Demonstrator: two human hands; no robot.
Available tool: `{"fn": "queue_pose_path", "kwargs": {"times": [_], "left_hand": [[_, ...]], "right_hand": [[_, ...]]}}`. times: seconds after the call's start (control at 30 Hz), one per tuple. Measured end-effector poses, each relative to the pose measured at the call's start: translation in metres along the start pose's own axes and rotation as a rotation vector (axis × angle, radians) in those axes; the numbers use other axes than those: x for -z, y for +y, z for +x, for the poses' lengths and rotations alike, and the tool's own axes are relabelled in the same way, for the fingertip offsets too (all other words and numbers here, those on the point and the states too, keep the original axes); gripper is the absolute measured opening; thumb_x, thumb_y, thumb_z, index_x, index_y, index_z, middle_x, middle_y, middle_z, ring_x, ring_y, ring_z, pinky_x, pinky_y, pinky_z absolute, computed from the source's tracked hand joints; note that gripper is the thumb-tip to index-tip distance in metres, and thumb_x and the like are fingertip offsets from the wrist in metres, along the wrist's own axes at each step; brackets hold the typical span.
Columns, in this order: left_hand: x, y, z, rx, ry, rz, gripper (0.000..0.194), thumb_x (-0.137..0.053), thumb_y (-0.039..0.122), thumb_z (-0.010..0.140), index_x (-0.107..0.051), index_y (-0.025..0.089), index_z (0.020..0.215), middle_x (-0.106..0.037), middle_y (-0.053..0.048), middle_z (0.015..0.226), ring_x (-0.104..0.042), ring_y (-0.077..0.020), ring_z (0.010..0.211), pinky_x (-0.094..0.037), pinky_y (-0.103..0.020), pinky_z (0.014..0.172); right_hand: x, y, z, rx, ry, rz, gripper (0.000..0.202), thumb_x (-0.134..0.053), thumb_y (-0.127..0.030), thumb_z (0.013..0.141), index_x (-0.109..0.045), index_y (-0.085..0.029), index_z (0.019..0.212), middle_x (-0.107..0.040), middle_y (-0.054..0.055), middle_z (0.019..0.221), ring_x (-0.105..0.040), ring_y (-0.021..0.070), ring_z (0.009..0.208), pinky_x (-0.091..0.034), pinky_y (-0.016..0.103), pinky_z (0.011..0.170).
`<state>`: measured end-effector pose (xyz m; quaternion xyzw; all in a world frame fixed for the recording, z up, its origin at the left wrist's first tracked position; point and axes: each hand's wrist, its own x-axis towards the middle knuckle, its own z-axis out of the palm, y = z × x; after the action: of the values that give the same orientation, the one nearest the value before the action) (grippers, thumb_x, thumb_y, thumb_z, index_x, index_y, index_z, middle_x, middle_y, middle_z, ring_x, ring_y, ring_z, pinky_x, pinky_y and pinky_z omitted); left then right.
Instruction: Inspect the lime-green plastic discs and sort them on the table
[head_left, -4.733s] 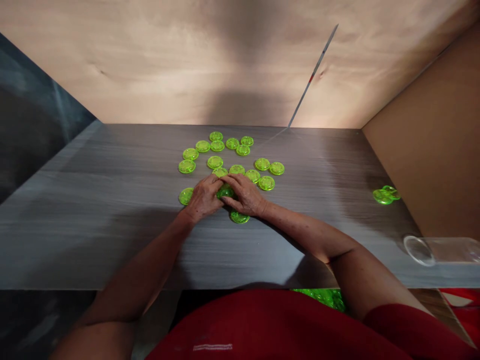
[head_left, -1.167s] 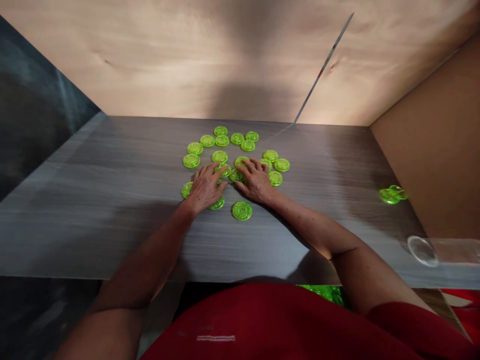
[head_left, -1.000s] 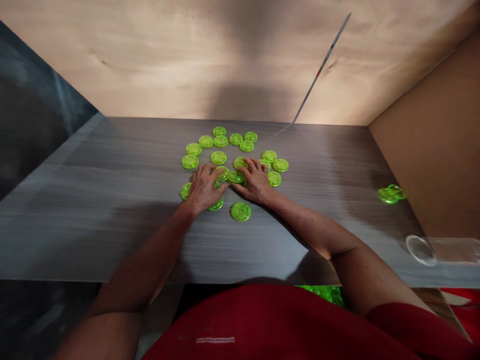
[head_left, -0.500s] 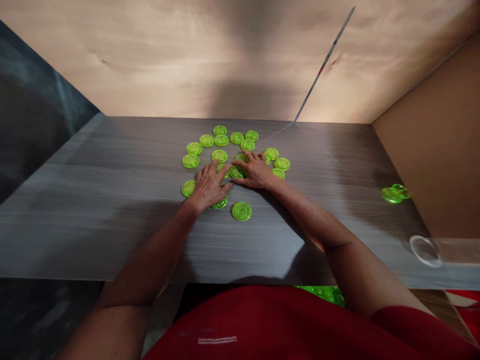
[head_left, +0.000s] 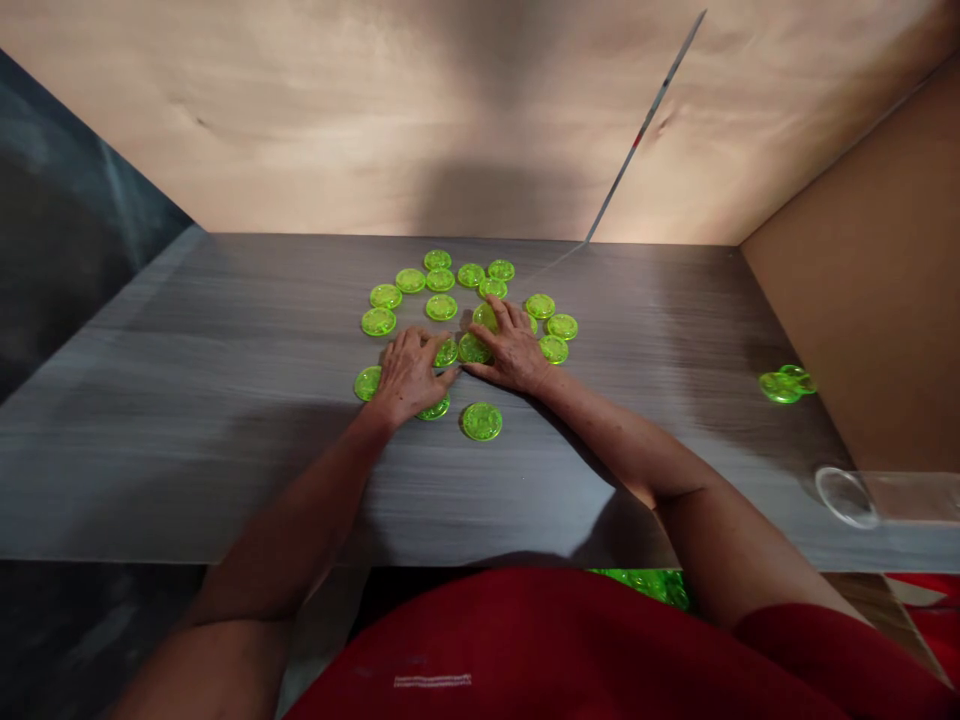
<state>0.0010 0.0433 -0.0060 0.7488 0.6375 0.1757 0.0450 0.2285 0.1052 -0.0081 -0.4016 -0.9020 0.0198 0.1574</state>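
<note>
Several translucent green plastic discs, coin-like with a patterned face, lie flat on the grey wood-grain table. My left hand (head_left: 412,372) rests palm down over some of them, fingers spread; one disc (head_left: 445,351) shows by its fingertips and another disc (head_left: 368,384) pokes out on its left side. Opposite it, my right hand (head_left: 516,346) lies with fingers spread over a disc (head_left: 475,348) near its thumb and index finger. What lies under both palms is hidden. Nearest to me sits a single disc (head_left: 482,421), apart from both hands.
At the right edge of the table (head_left: 225,470) are overlapping green discs (head_left: 784,385) and a clear plastic tube (head_left: 847,497) on its side. A wooden panel (head_left: 315,120) closes the back, with a brown panel (head_left: 885,260) on the right. More green pieces (head_left: 645,587) show below the table edge.
My left hand has drawn slightly down and left, uncovering more of the disc above it and shifting discs beside it. My right hand has barely moved.
</note>
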Motion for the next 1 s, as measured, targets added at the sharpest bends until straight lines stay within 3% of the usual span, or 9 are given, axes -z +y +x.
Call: {"fn": "queue_pose_path", "kwargs": {"times": [0.2,0.5,0.77,1.0], "left_hand": [[-0.002,-0.012,0.005,0.011,0.033,0.009,0.057,-0.078,0.03,0.096,-0.075,0.021,0.152,-0.073,-0.019,0.143,-0.067,-0.0414,0.139,-0.056,-0.055,0.119],[-0.013,-0.023,0.01,0.039,0.103,0.051,0.037,-0.072,0.04,0.101,-0.081,0.019,0.13,-0.079,-0.018,0.122,-0.073,-0.0423,0.125,-0.058,-0.055,0.111],[-0.013,-0.048,0.02,0.04,0.15,-0.144,0.05,-0.083,0.034,0.094,-0.078,0.023,0.142,-0.079,-0.015,0.128,-0.073,-0.0375,0.125,-0.06,-0.051,0.111],[-0.004,-0.052,0.025,0.103,0.206,-0.157,0.046,-0.085,0.034,0.091,-0.08,0.024,0.135,-0.078,-0.014,0.128,-0.074,-0.0382,0.127,-0.06,-0.052,0.113]], "right_hand": [[-0.011,-0.004,-0.003,0.104,0.028,0.055,0.07,-0.081,-0.064,0.103,-0.072,-0.019,0.155,-0.041,0.026,0.183,-0.037,0.0513,0.166,-0.039,0.073,0.133],[-0.011,-0.004,-0.001,0.046,0.012,0.053,0.079,-0.089,-0.072,0.095,-0.074,-0.021,0.153,-0.048,0.026,0.176,-0.044,0.0512,0.156,-0.049,0.073,0.124],[-0.009,-0.004,0.0,0.014,0.029,0.045,0.08,-0.093,-0.068,0.092,-0.074,-0.02,0.153,-0.047,0.027,0.176,-0.045,0.051,0.157,-0.048,0.073,0.127],[-0.011,-0.003,-0.001,0.033,0.043,0.028,0.077,-0.093,-0.067,0.093,-0.074,-0.021,0.152,-0.048,0.026,0.176,-0.046,0.0506,0.156,-0.048,0.072,0.127]]}}
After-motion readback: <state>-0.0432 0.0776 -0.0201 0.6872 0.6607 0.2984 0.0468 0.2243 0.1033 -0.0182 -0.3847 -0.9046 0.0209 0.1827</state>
